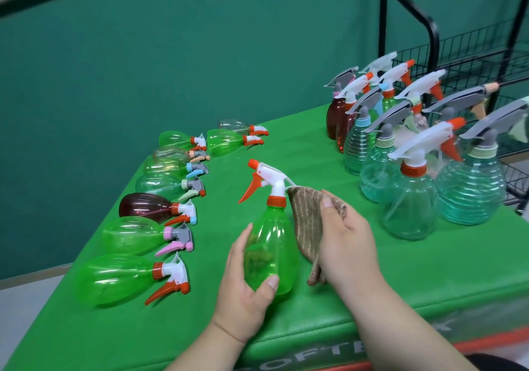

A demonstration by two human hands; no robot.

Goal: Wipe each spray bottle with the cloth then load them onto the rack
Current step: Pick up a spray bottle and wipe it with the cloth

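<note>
The left hand (243, 284) is curling its fingers round the bottle (272, 244), upright near the front edge of the table (286, 147); the right hand (346, 244) is gripping the cloth (306, 227) against its side. Bare table is showing beyond. Lying bottles (137, 236) are crowding the left, standing bottles (406, 198) the right, before the rack (472, 55).

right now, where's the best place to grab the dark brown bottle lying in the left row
Probably from above, fingers round the dark brown bottle where its body narrows toward the collar. It lies on its side with neighbouring bottles close on either flank, so a sideways approach looks cramped.
</note>
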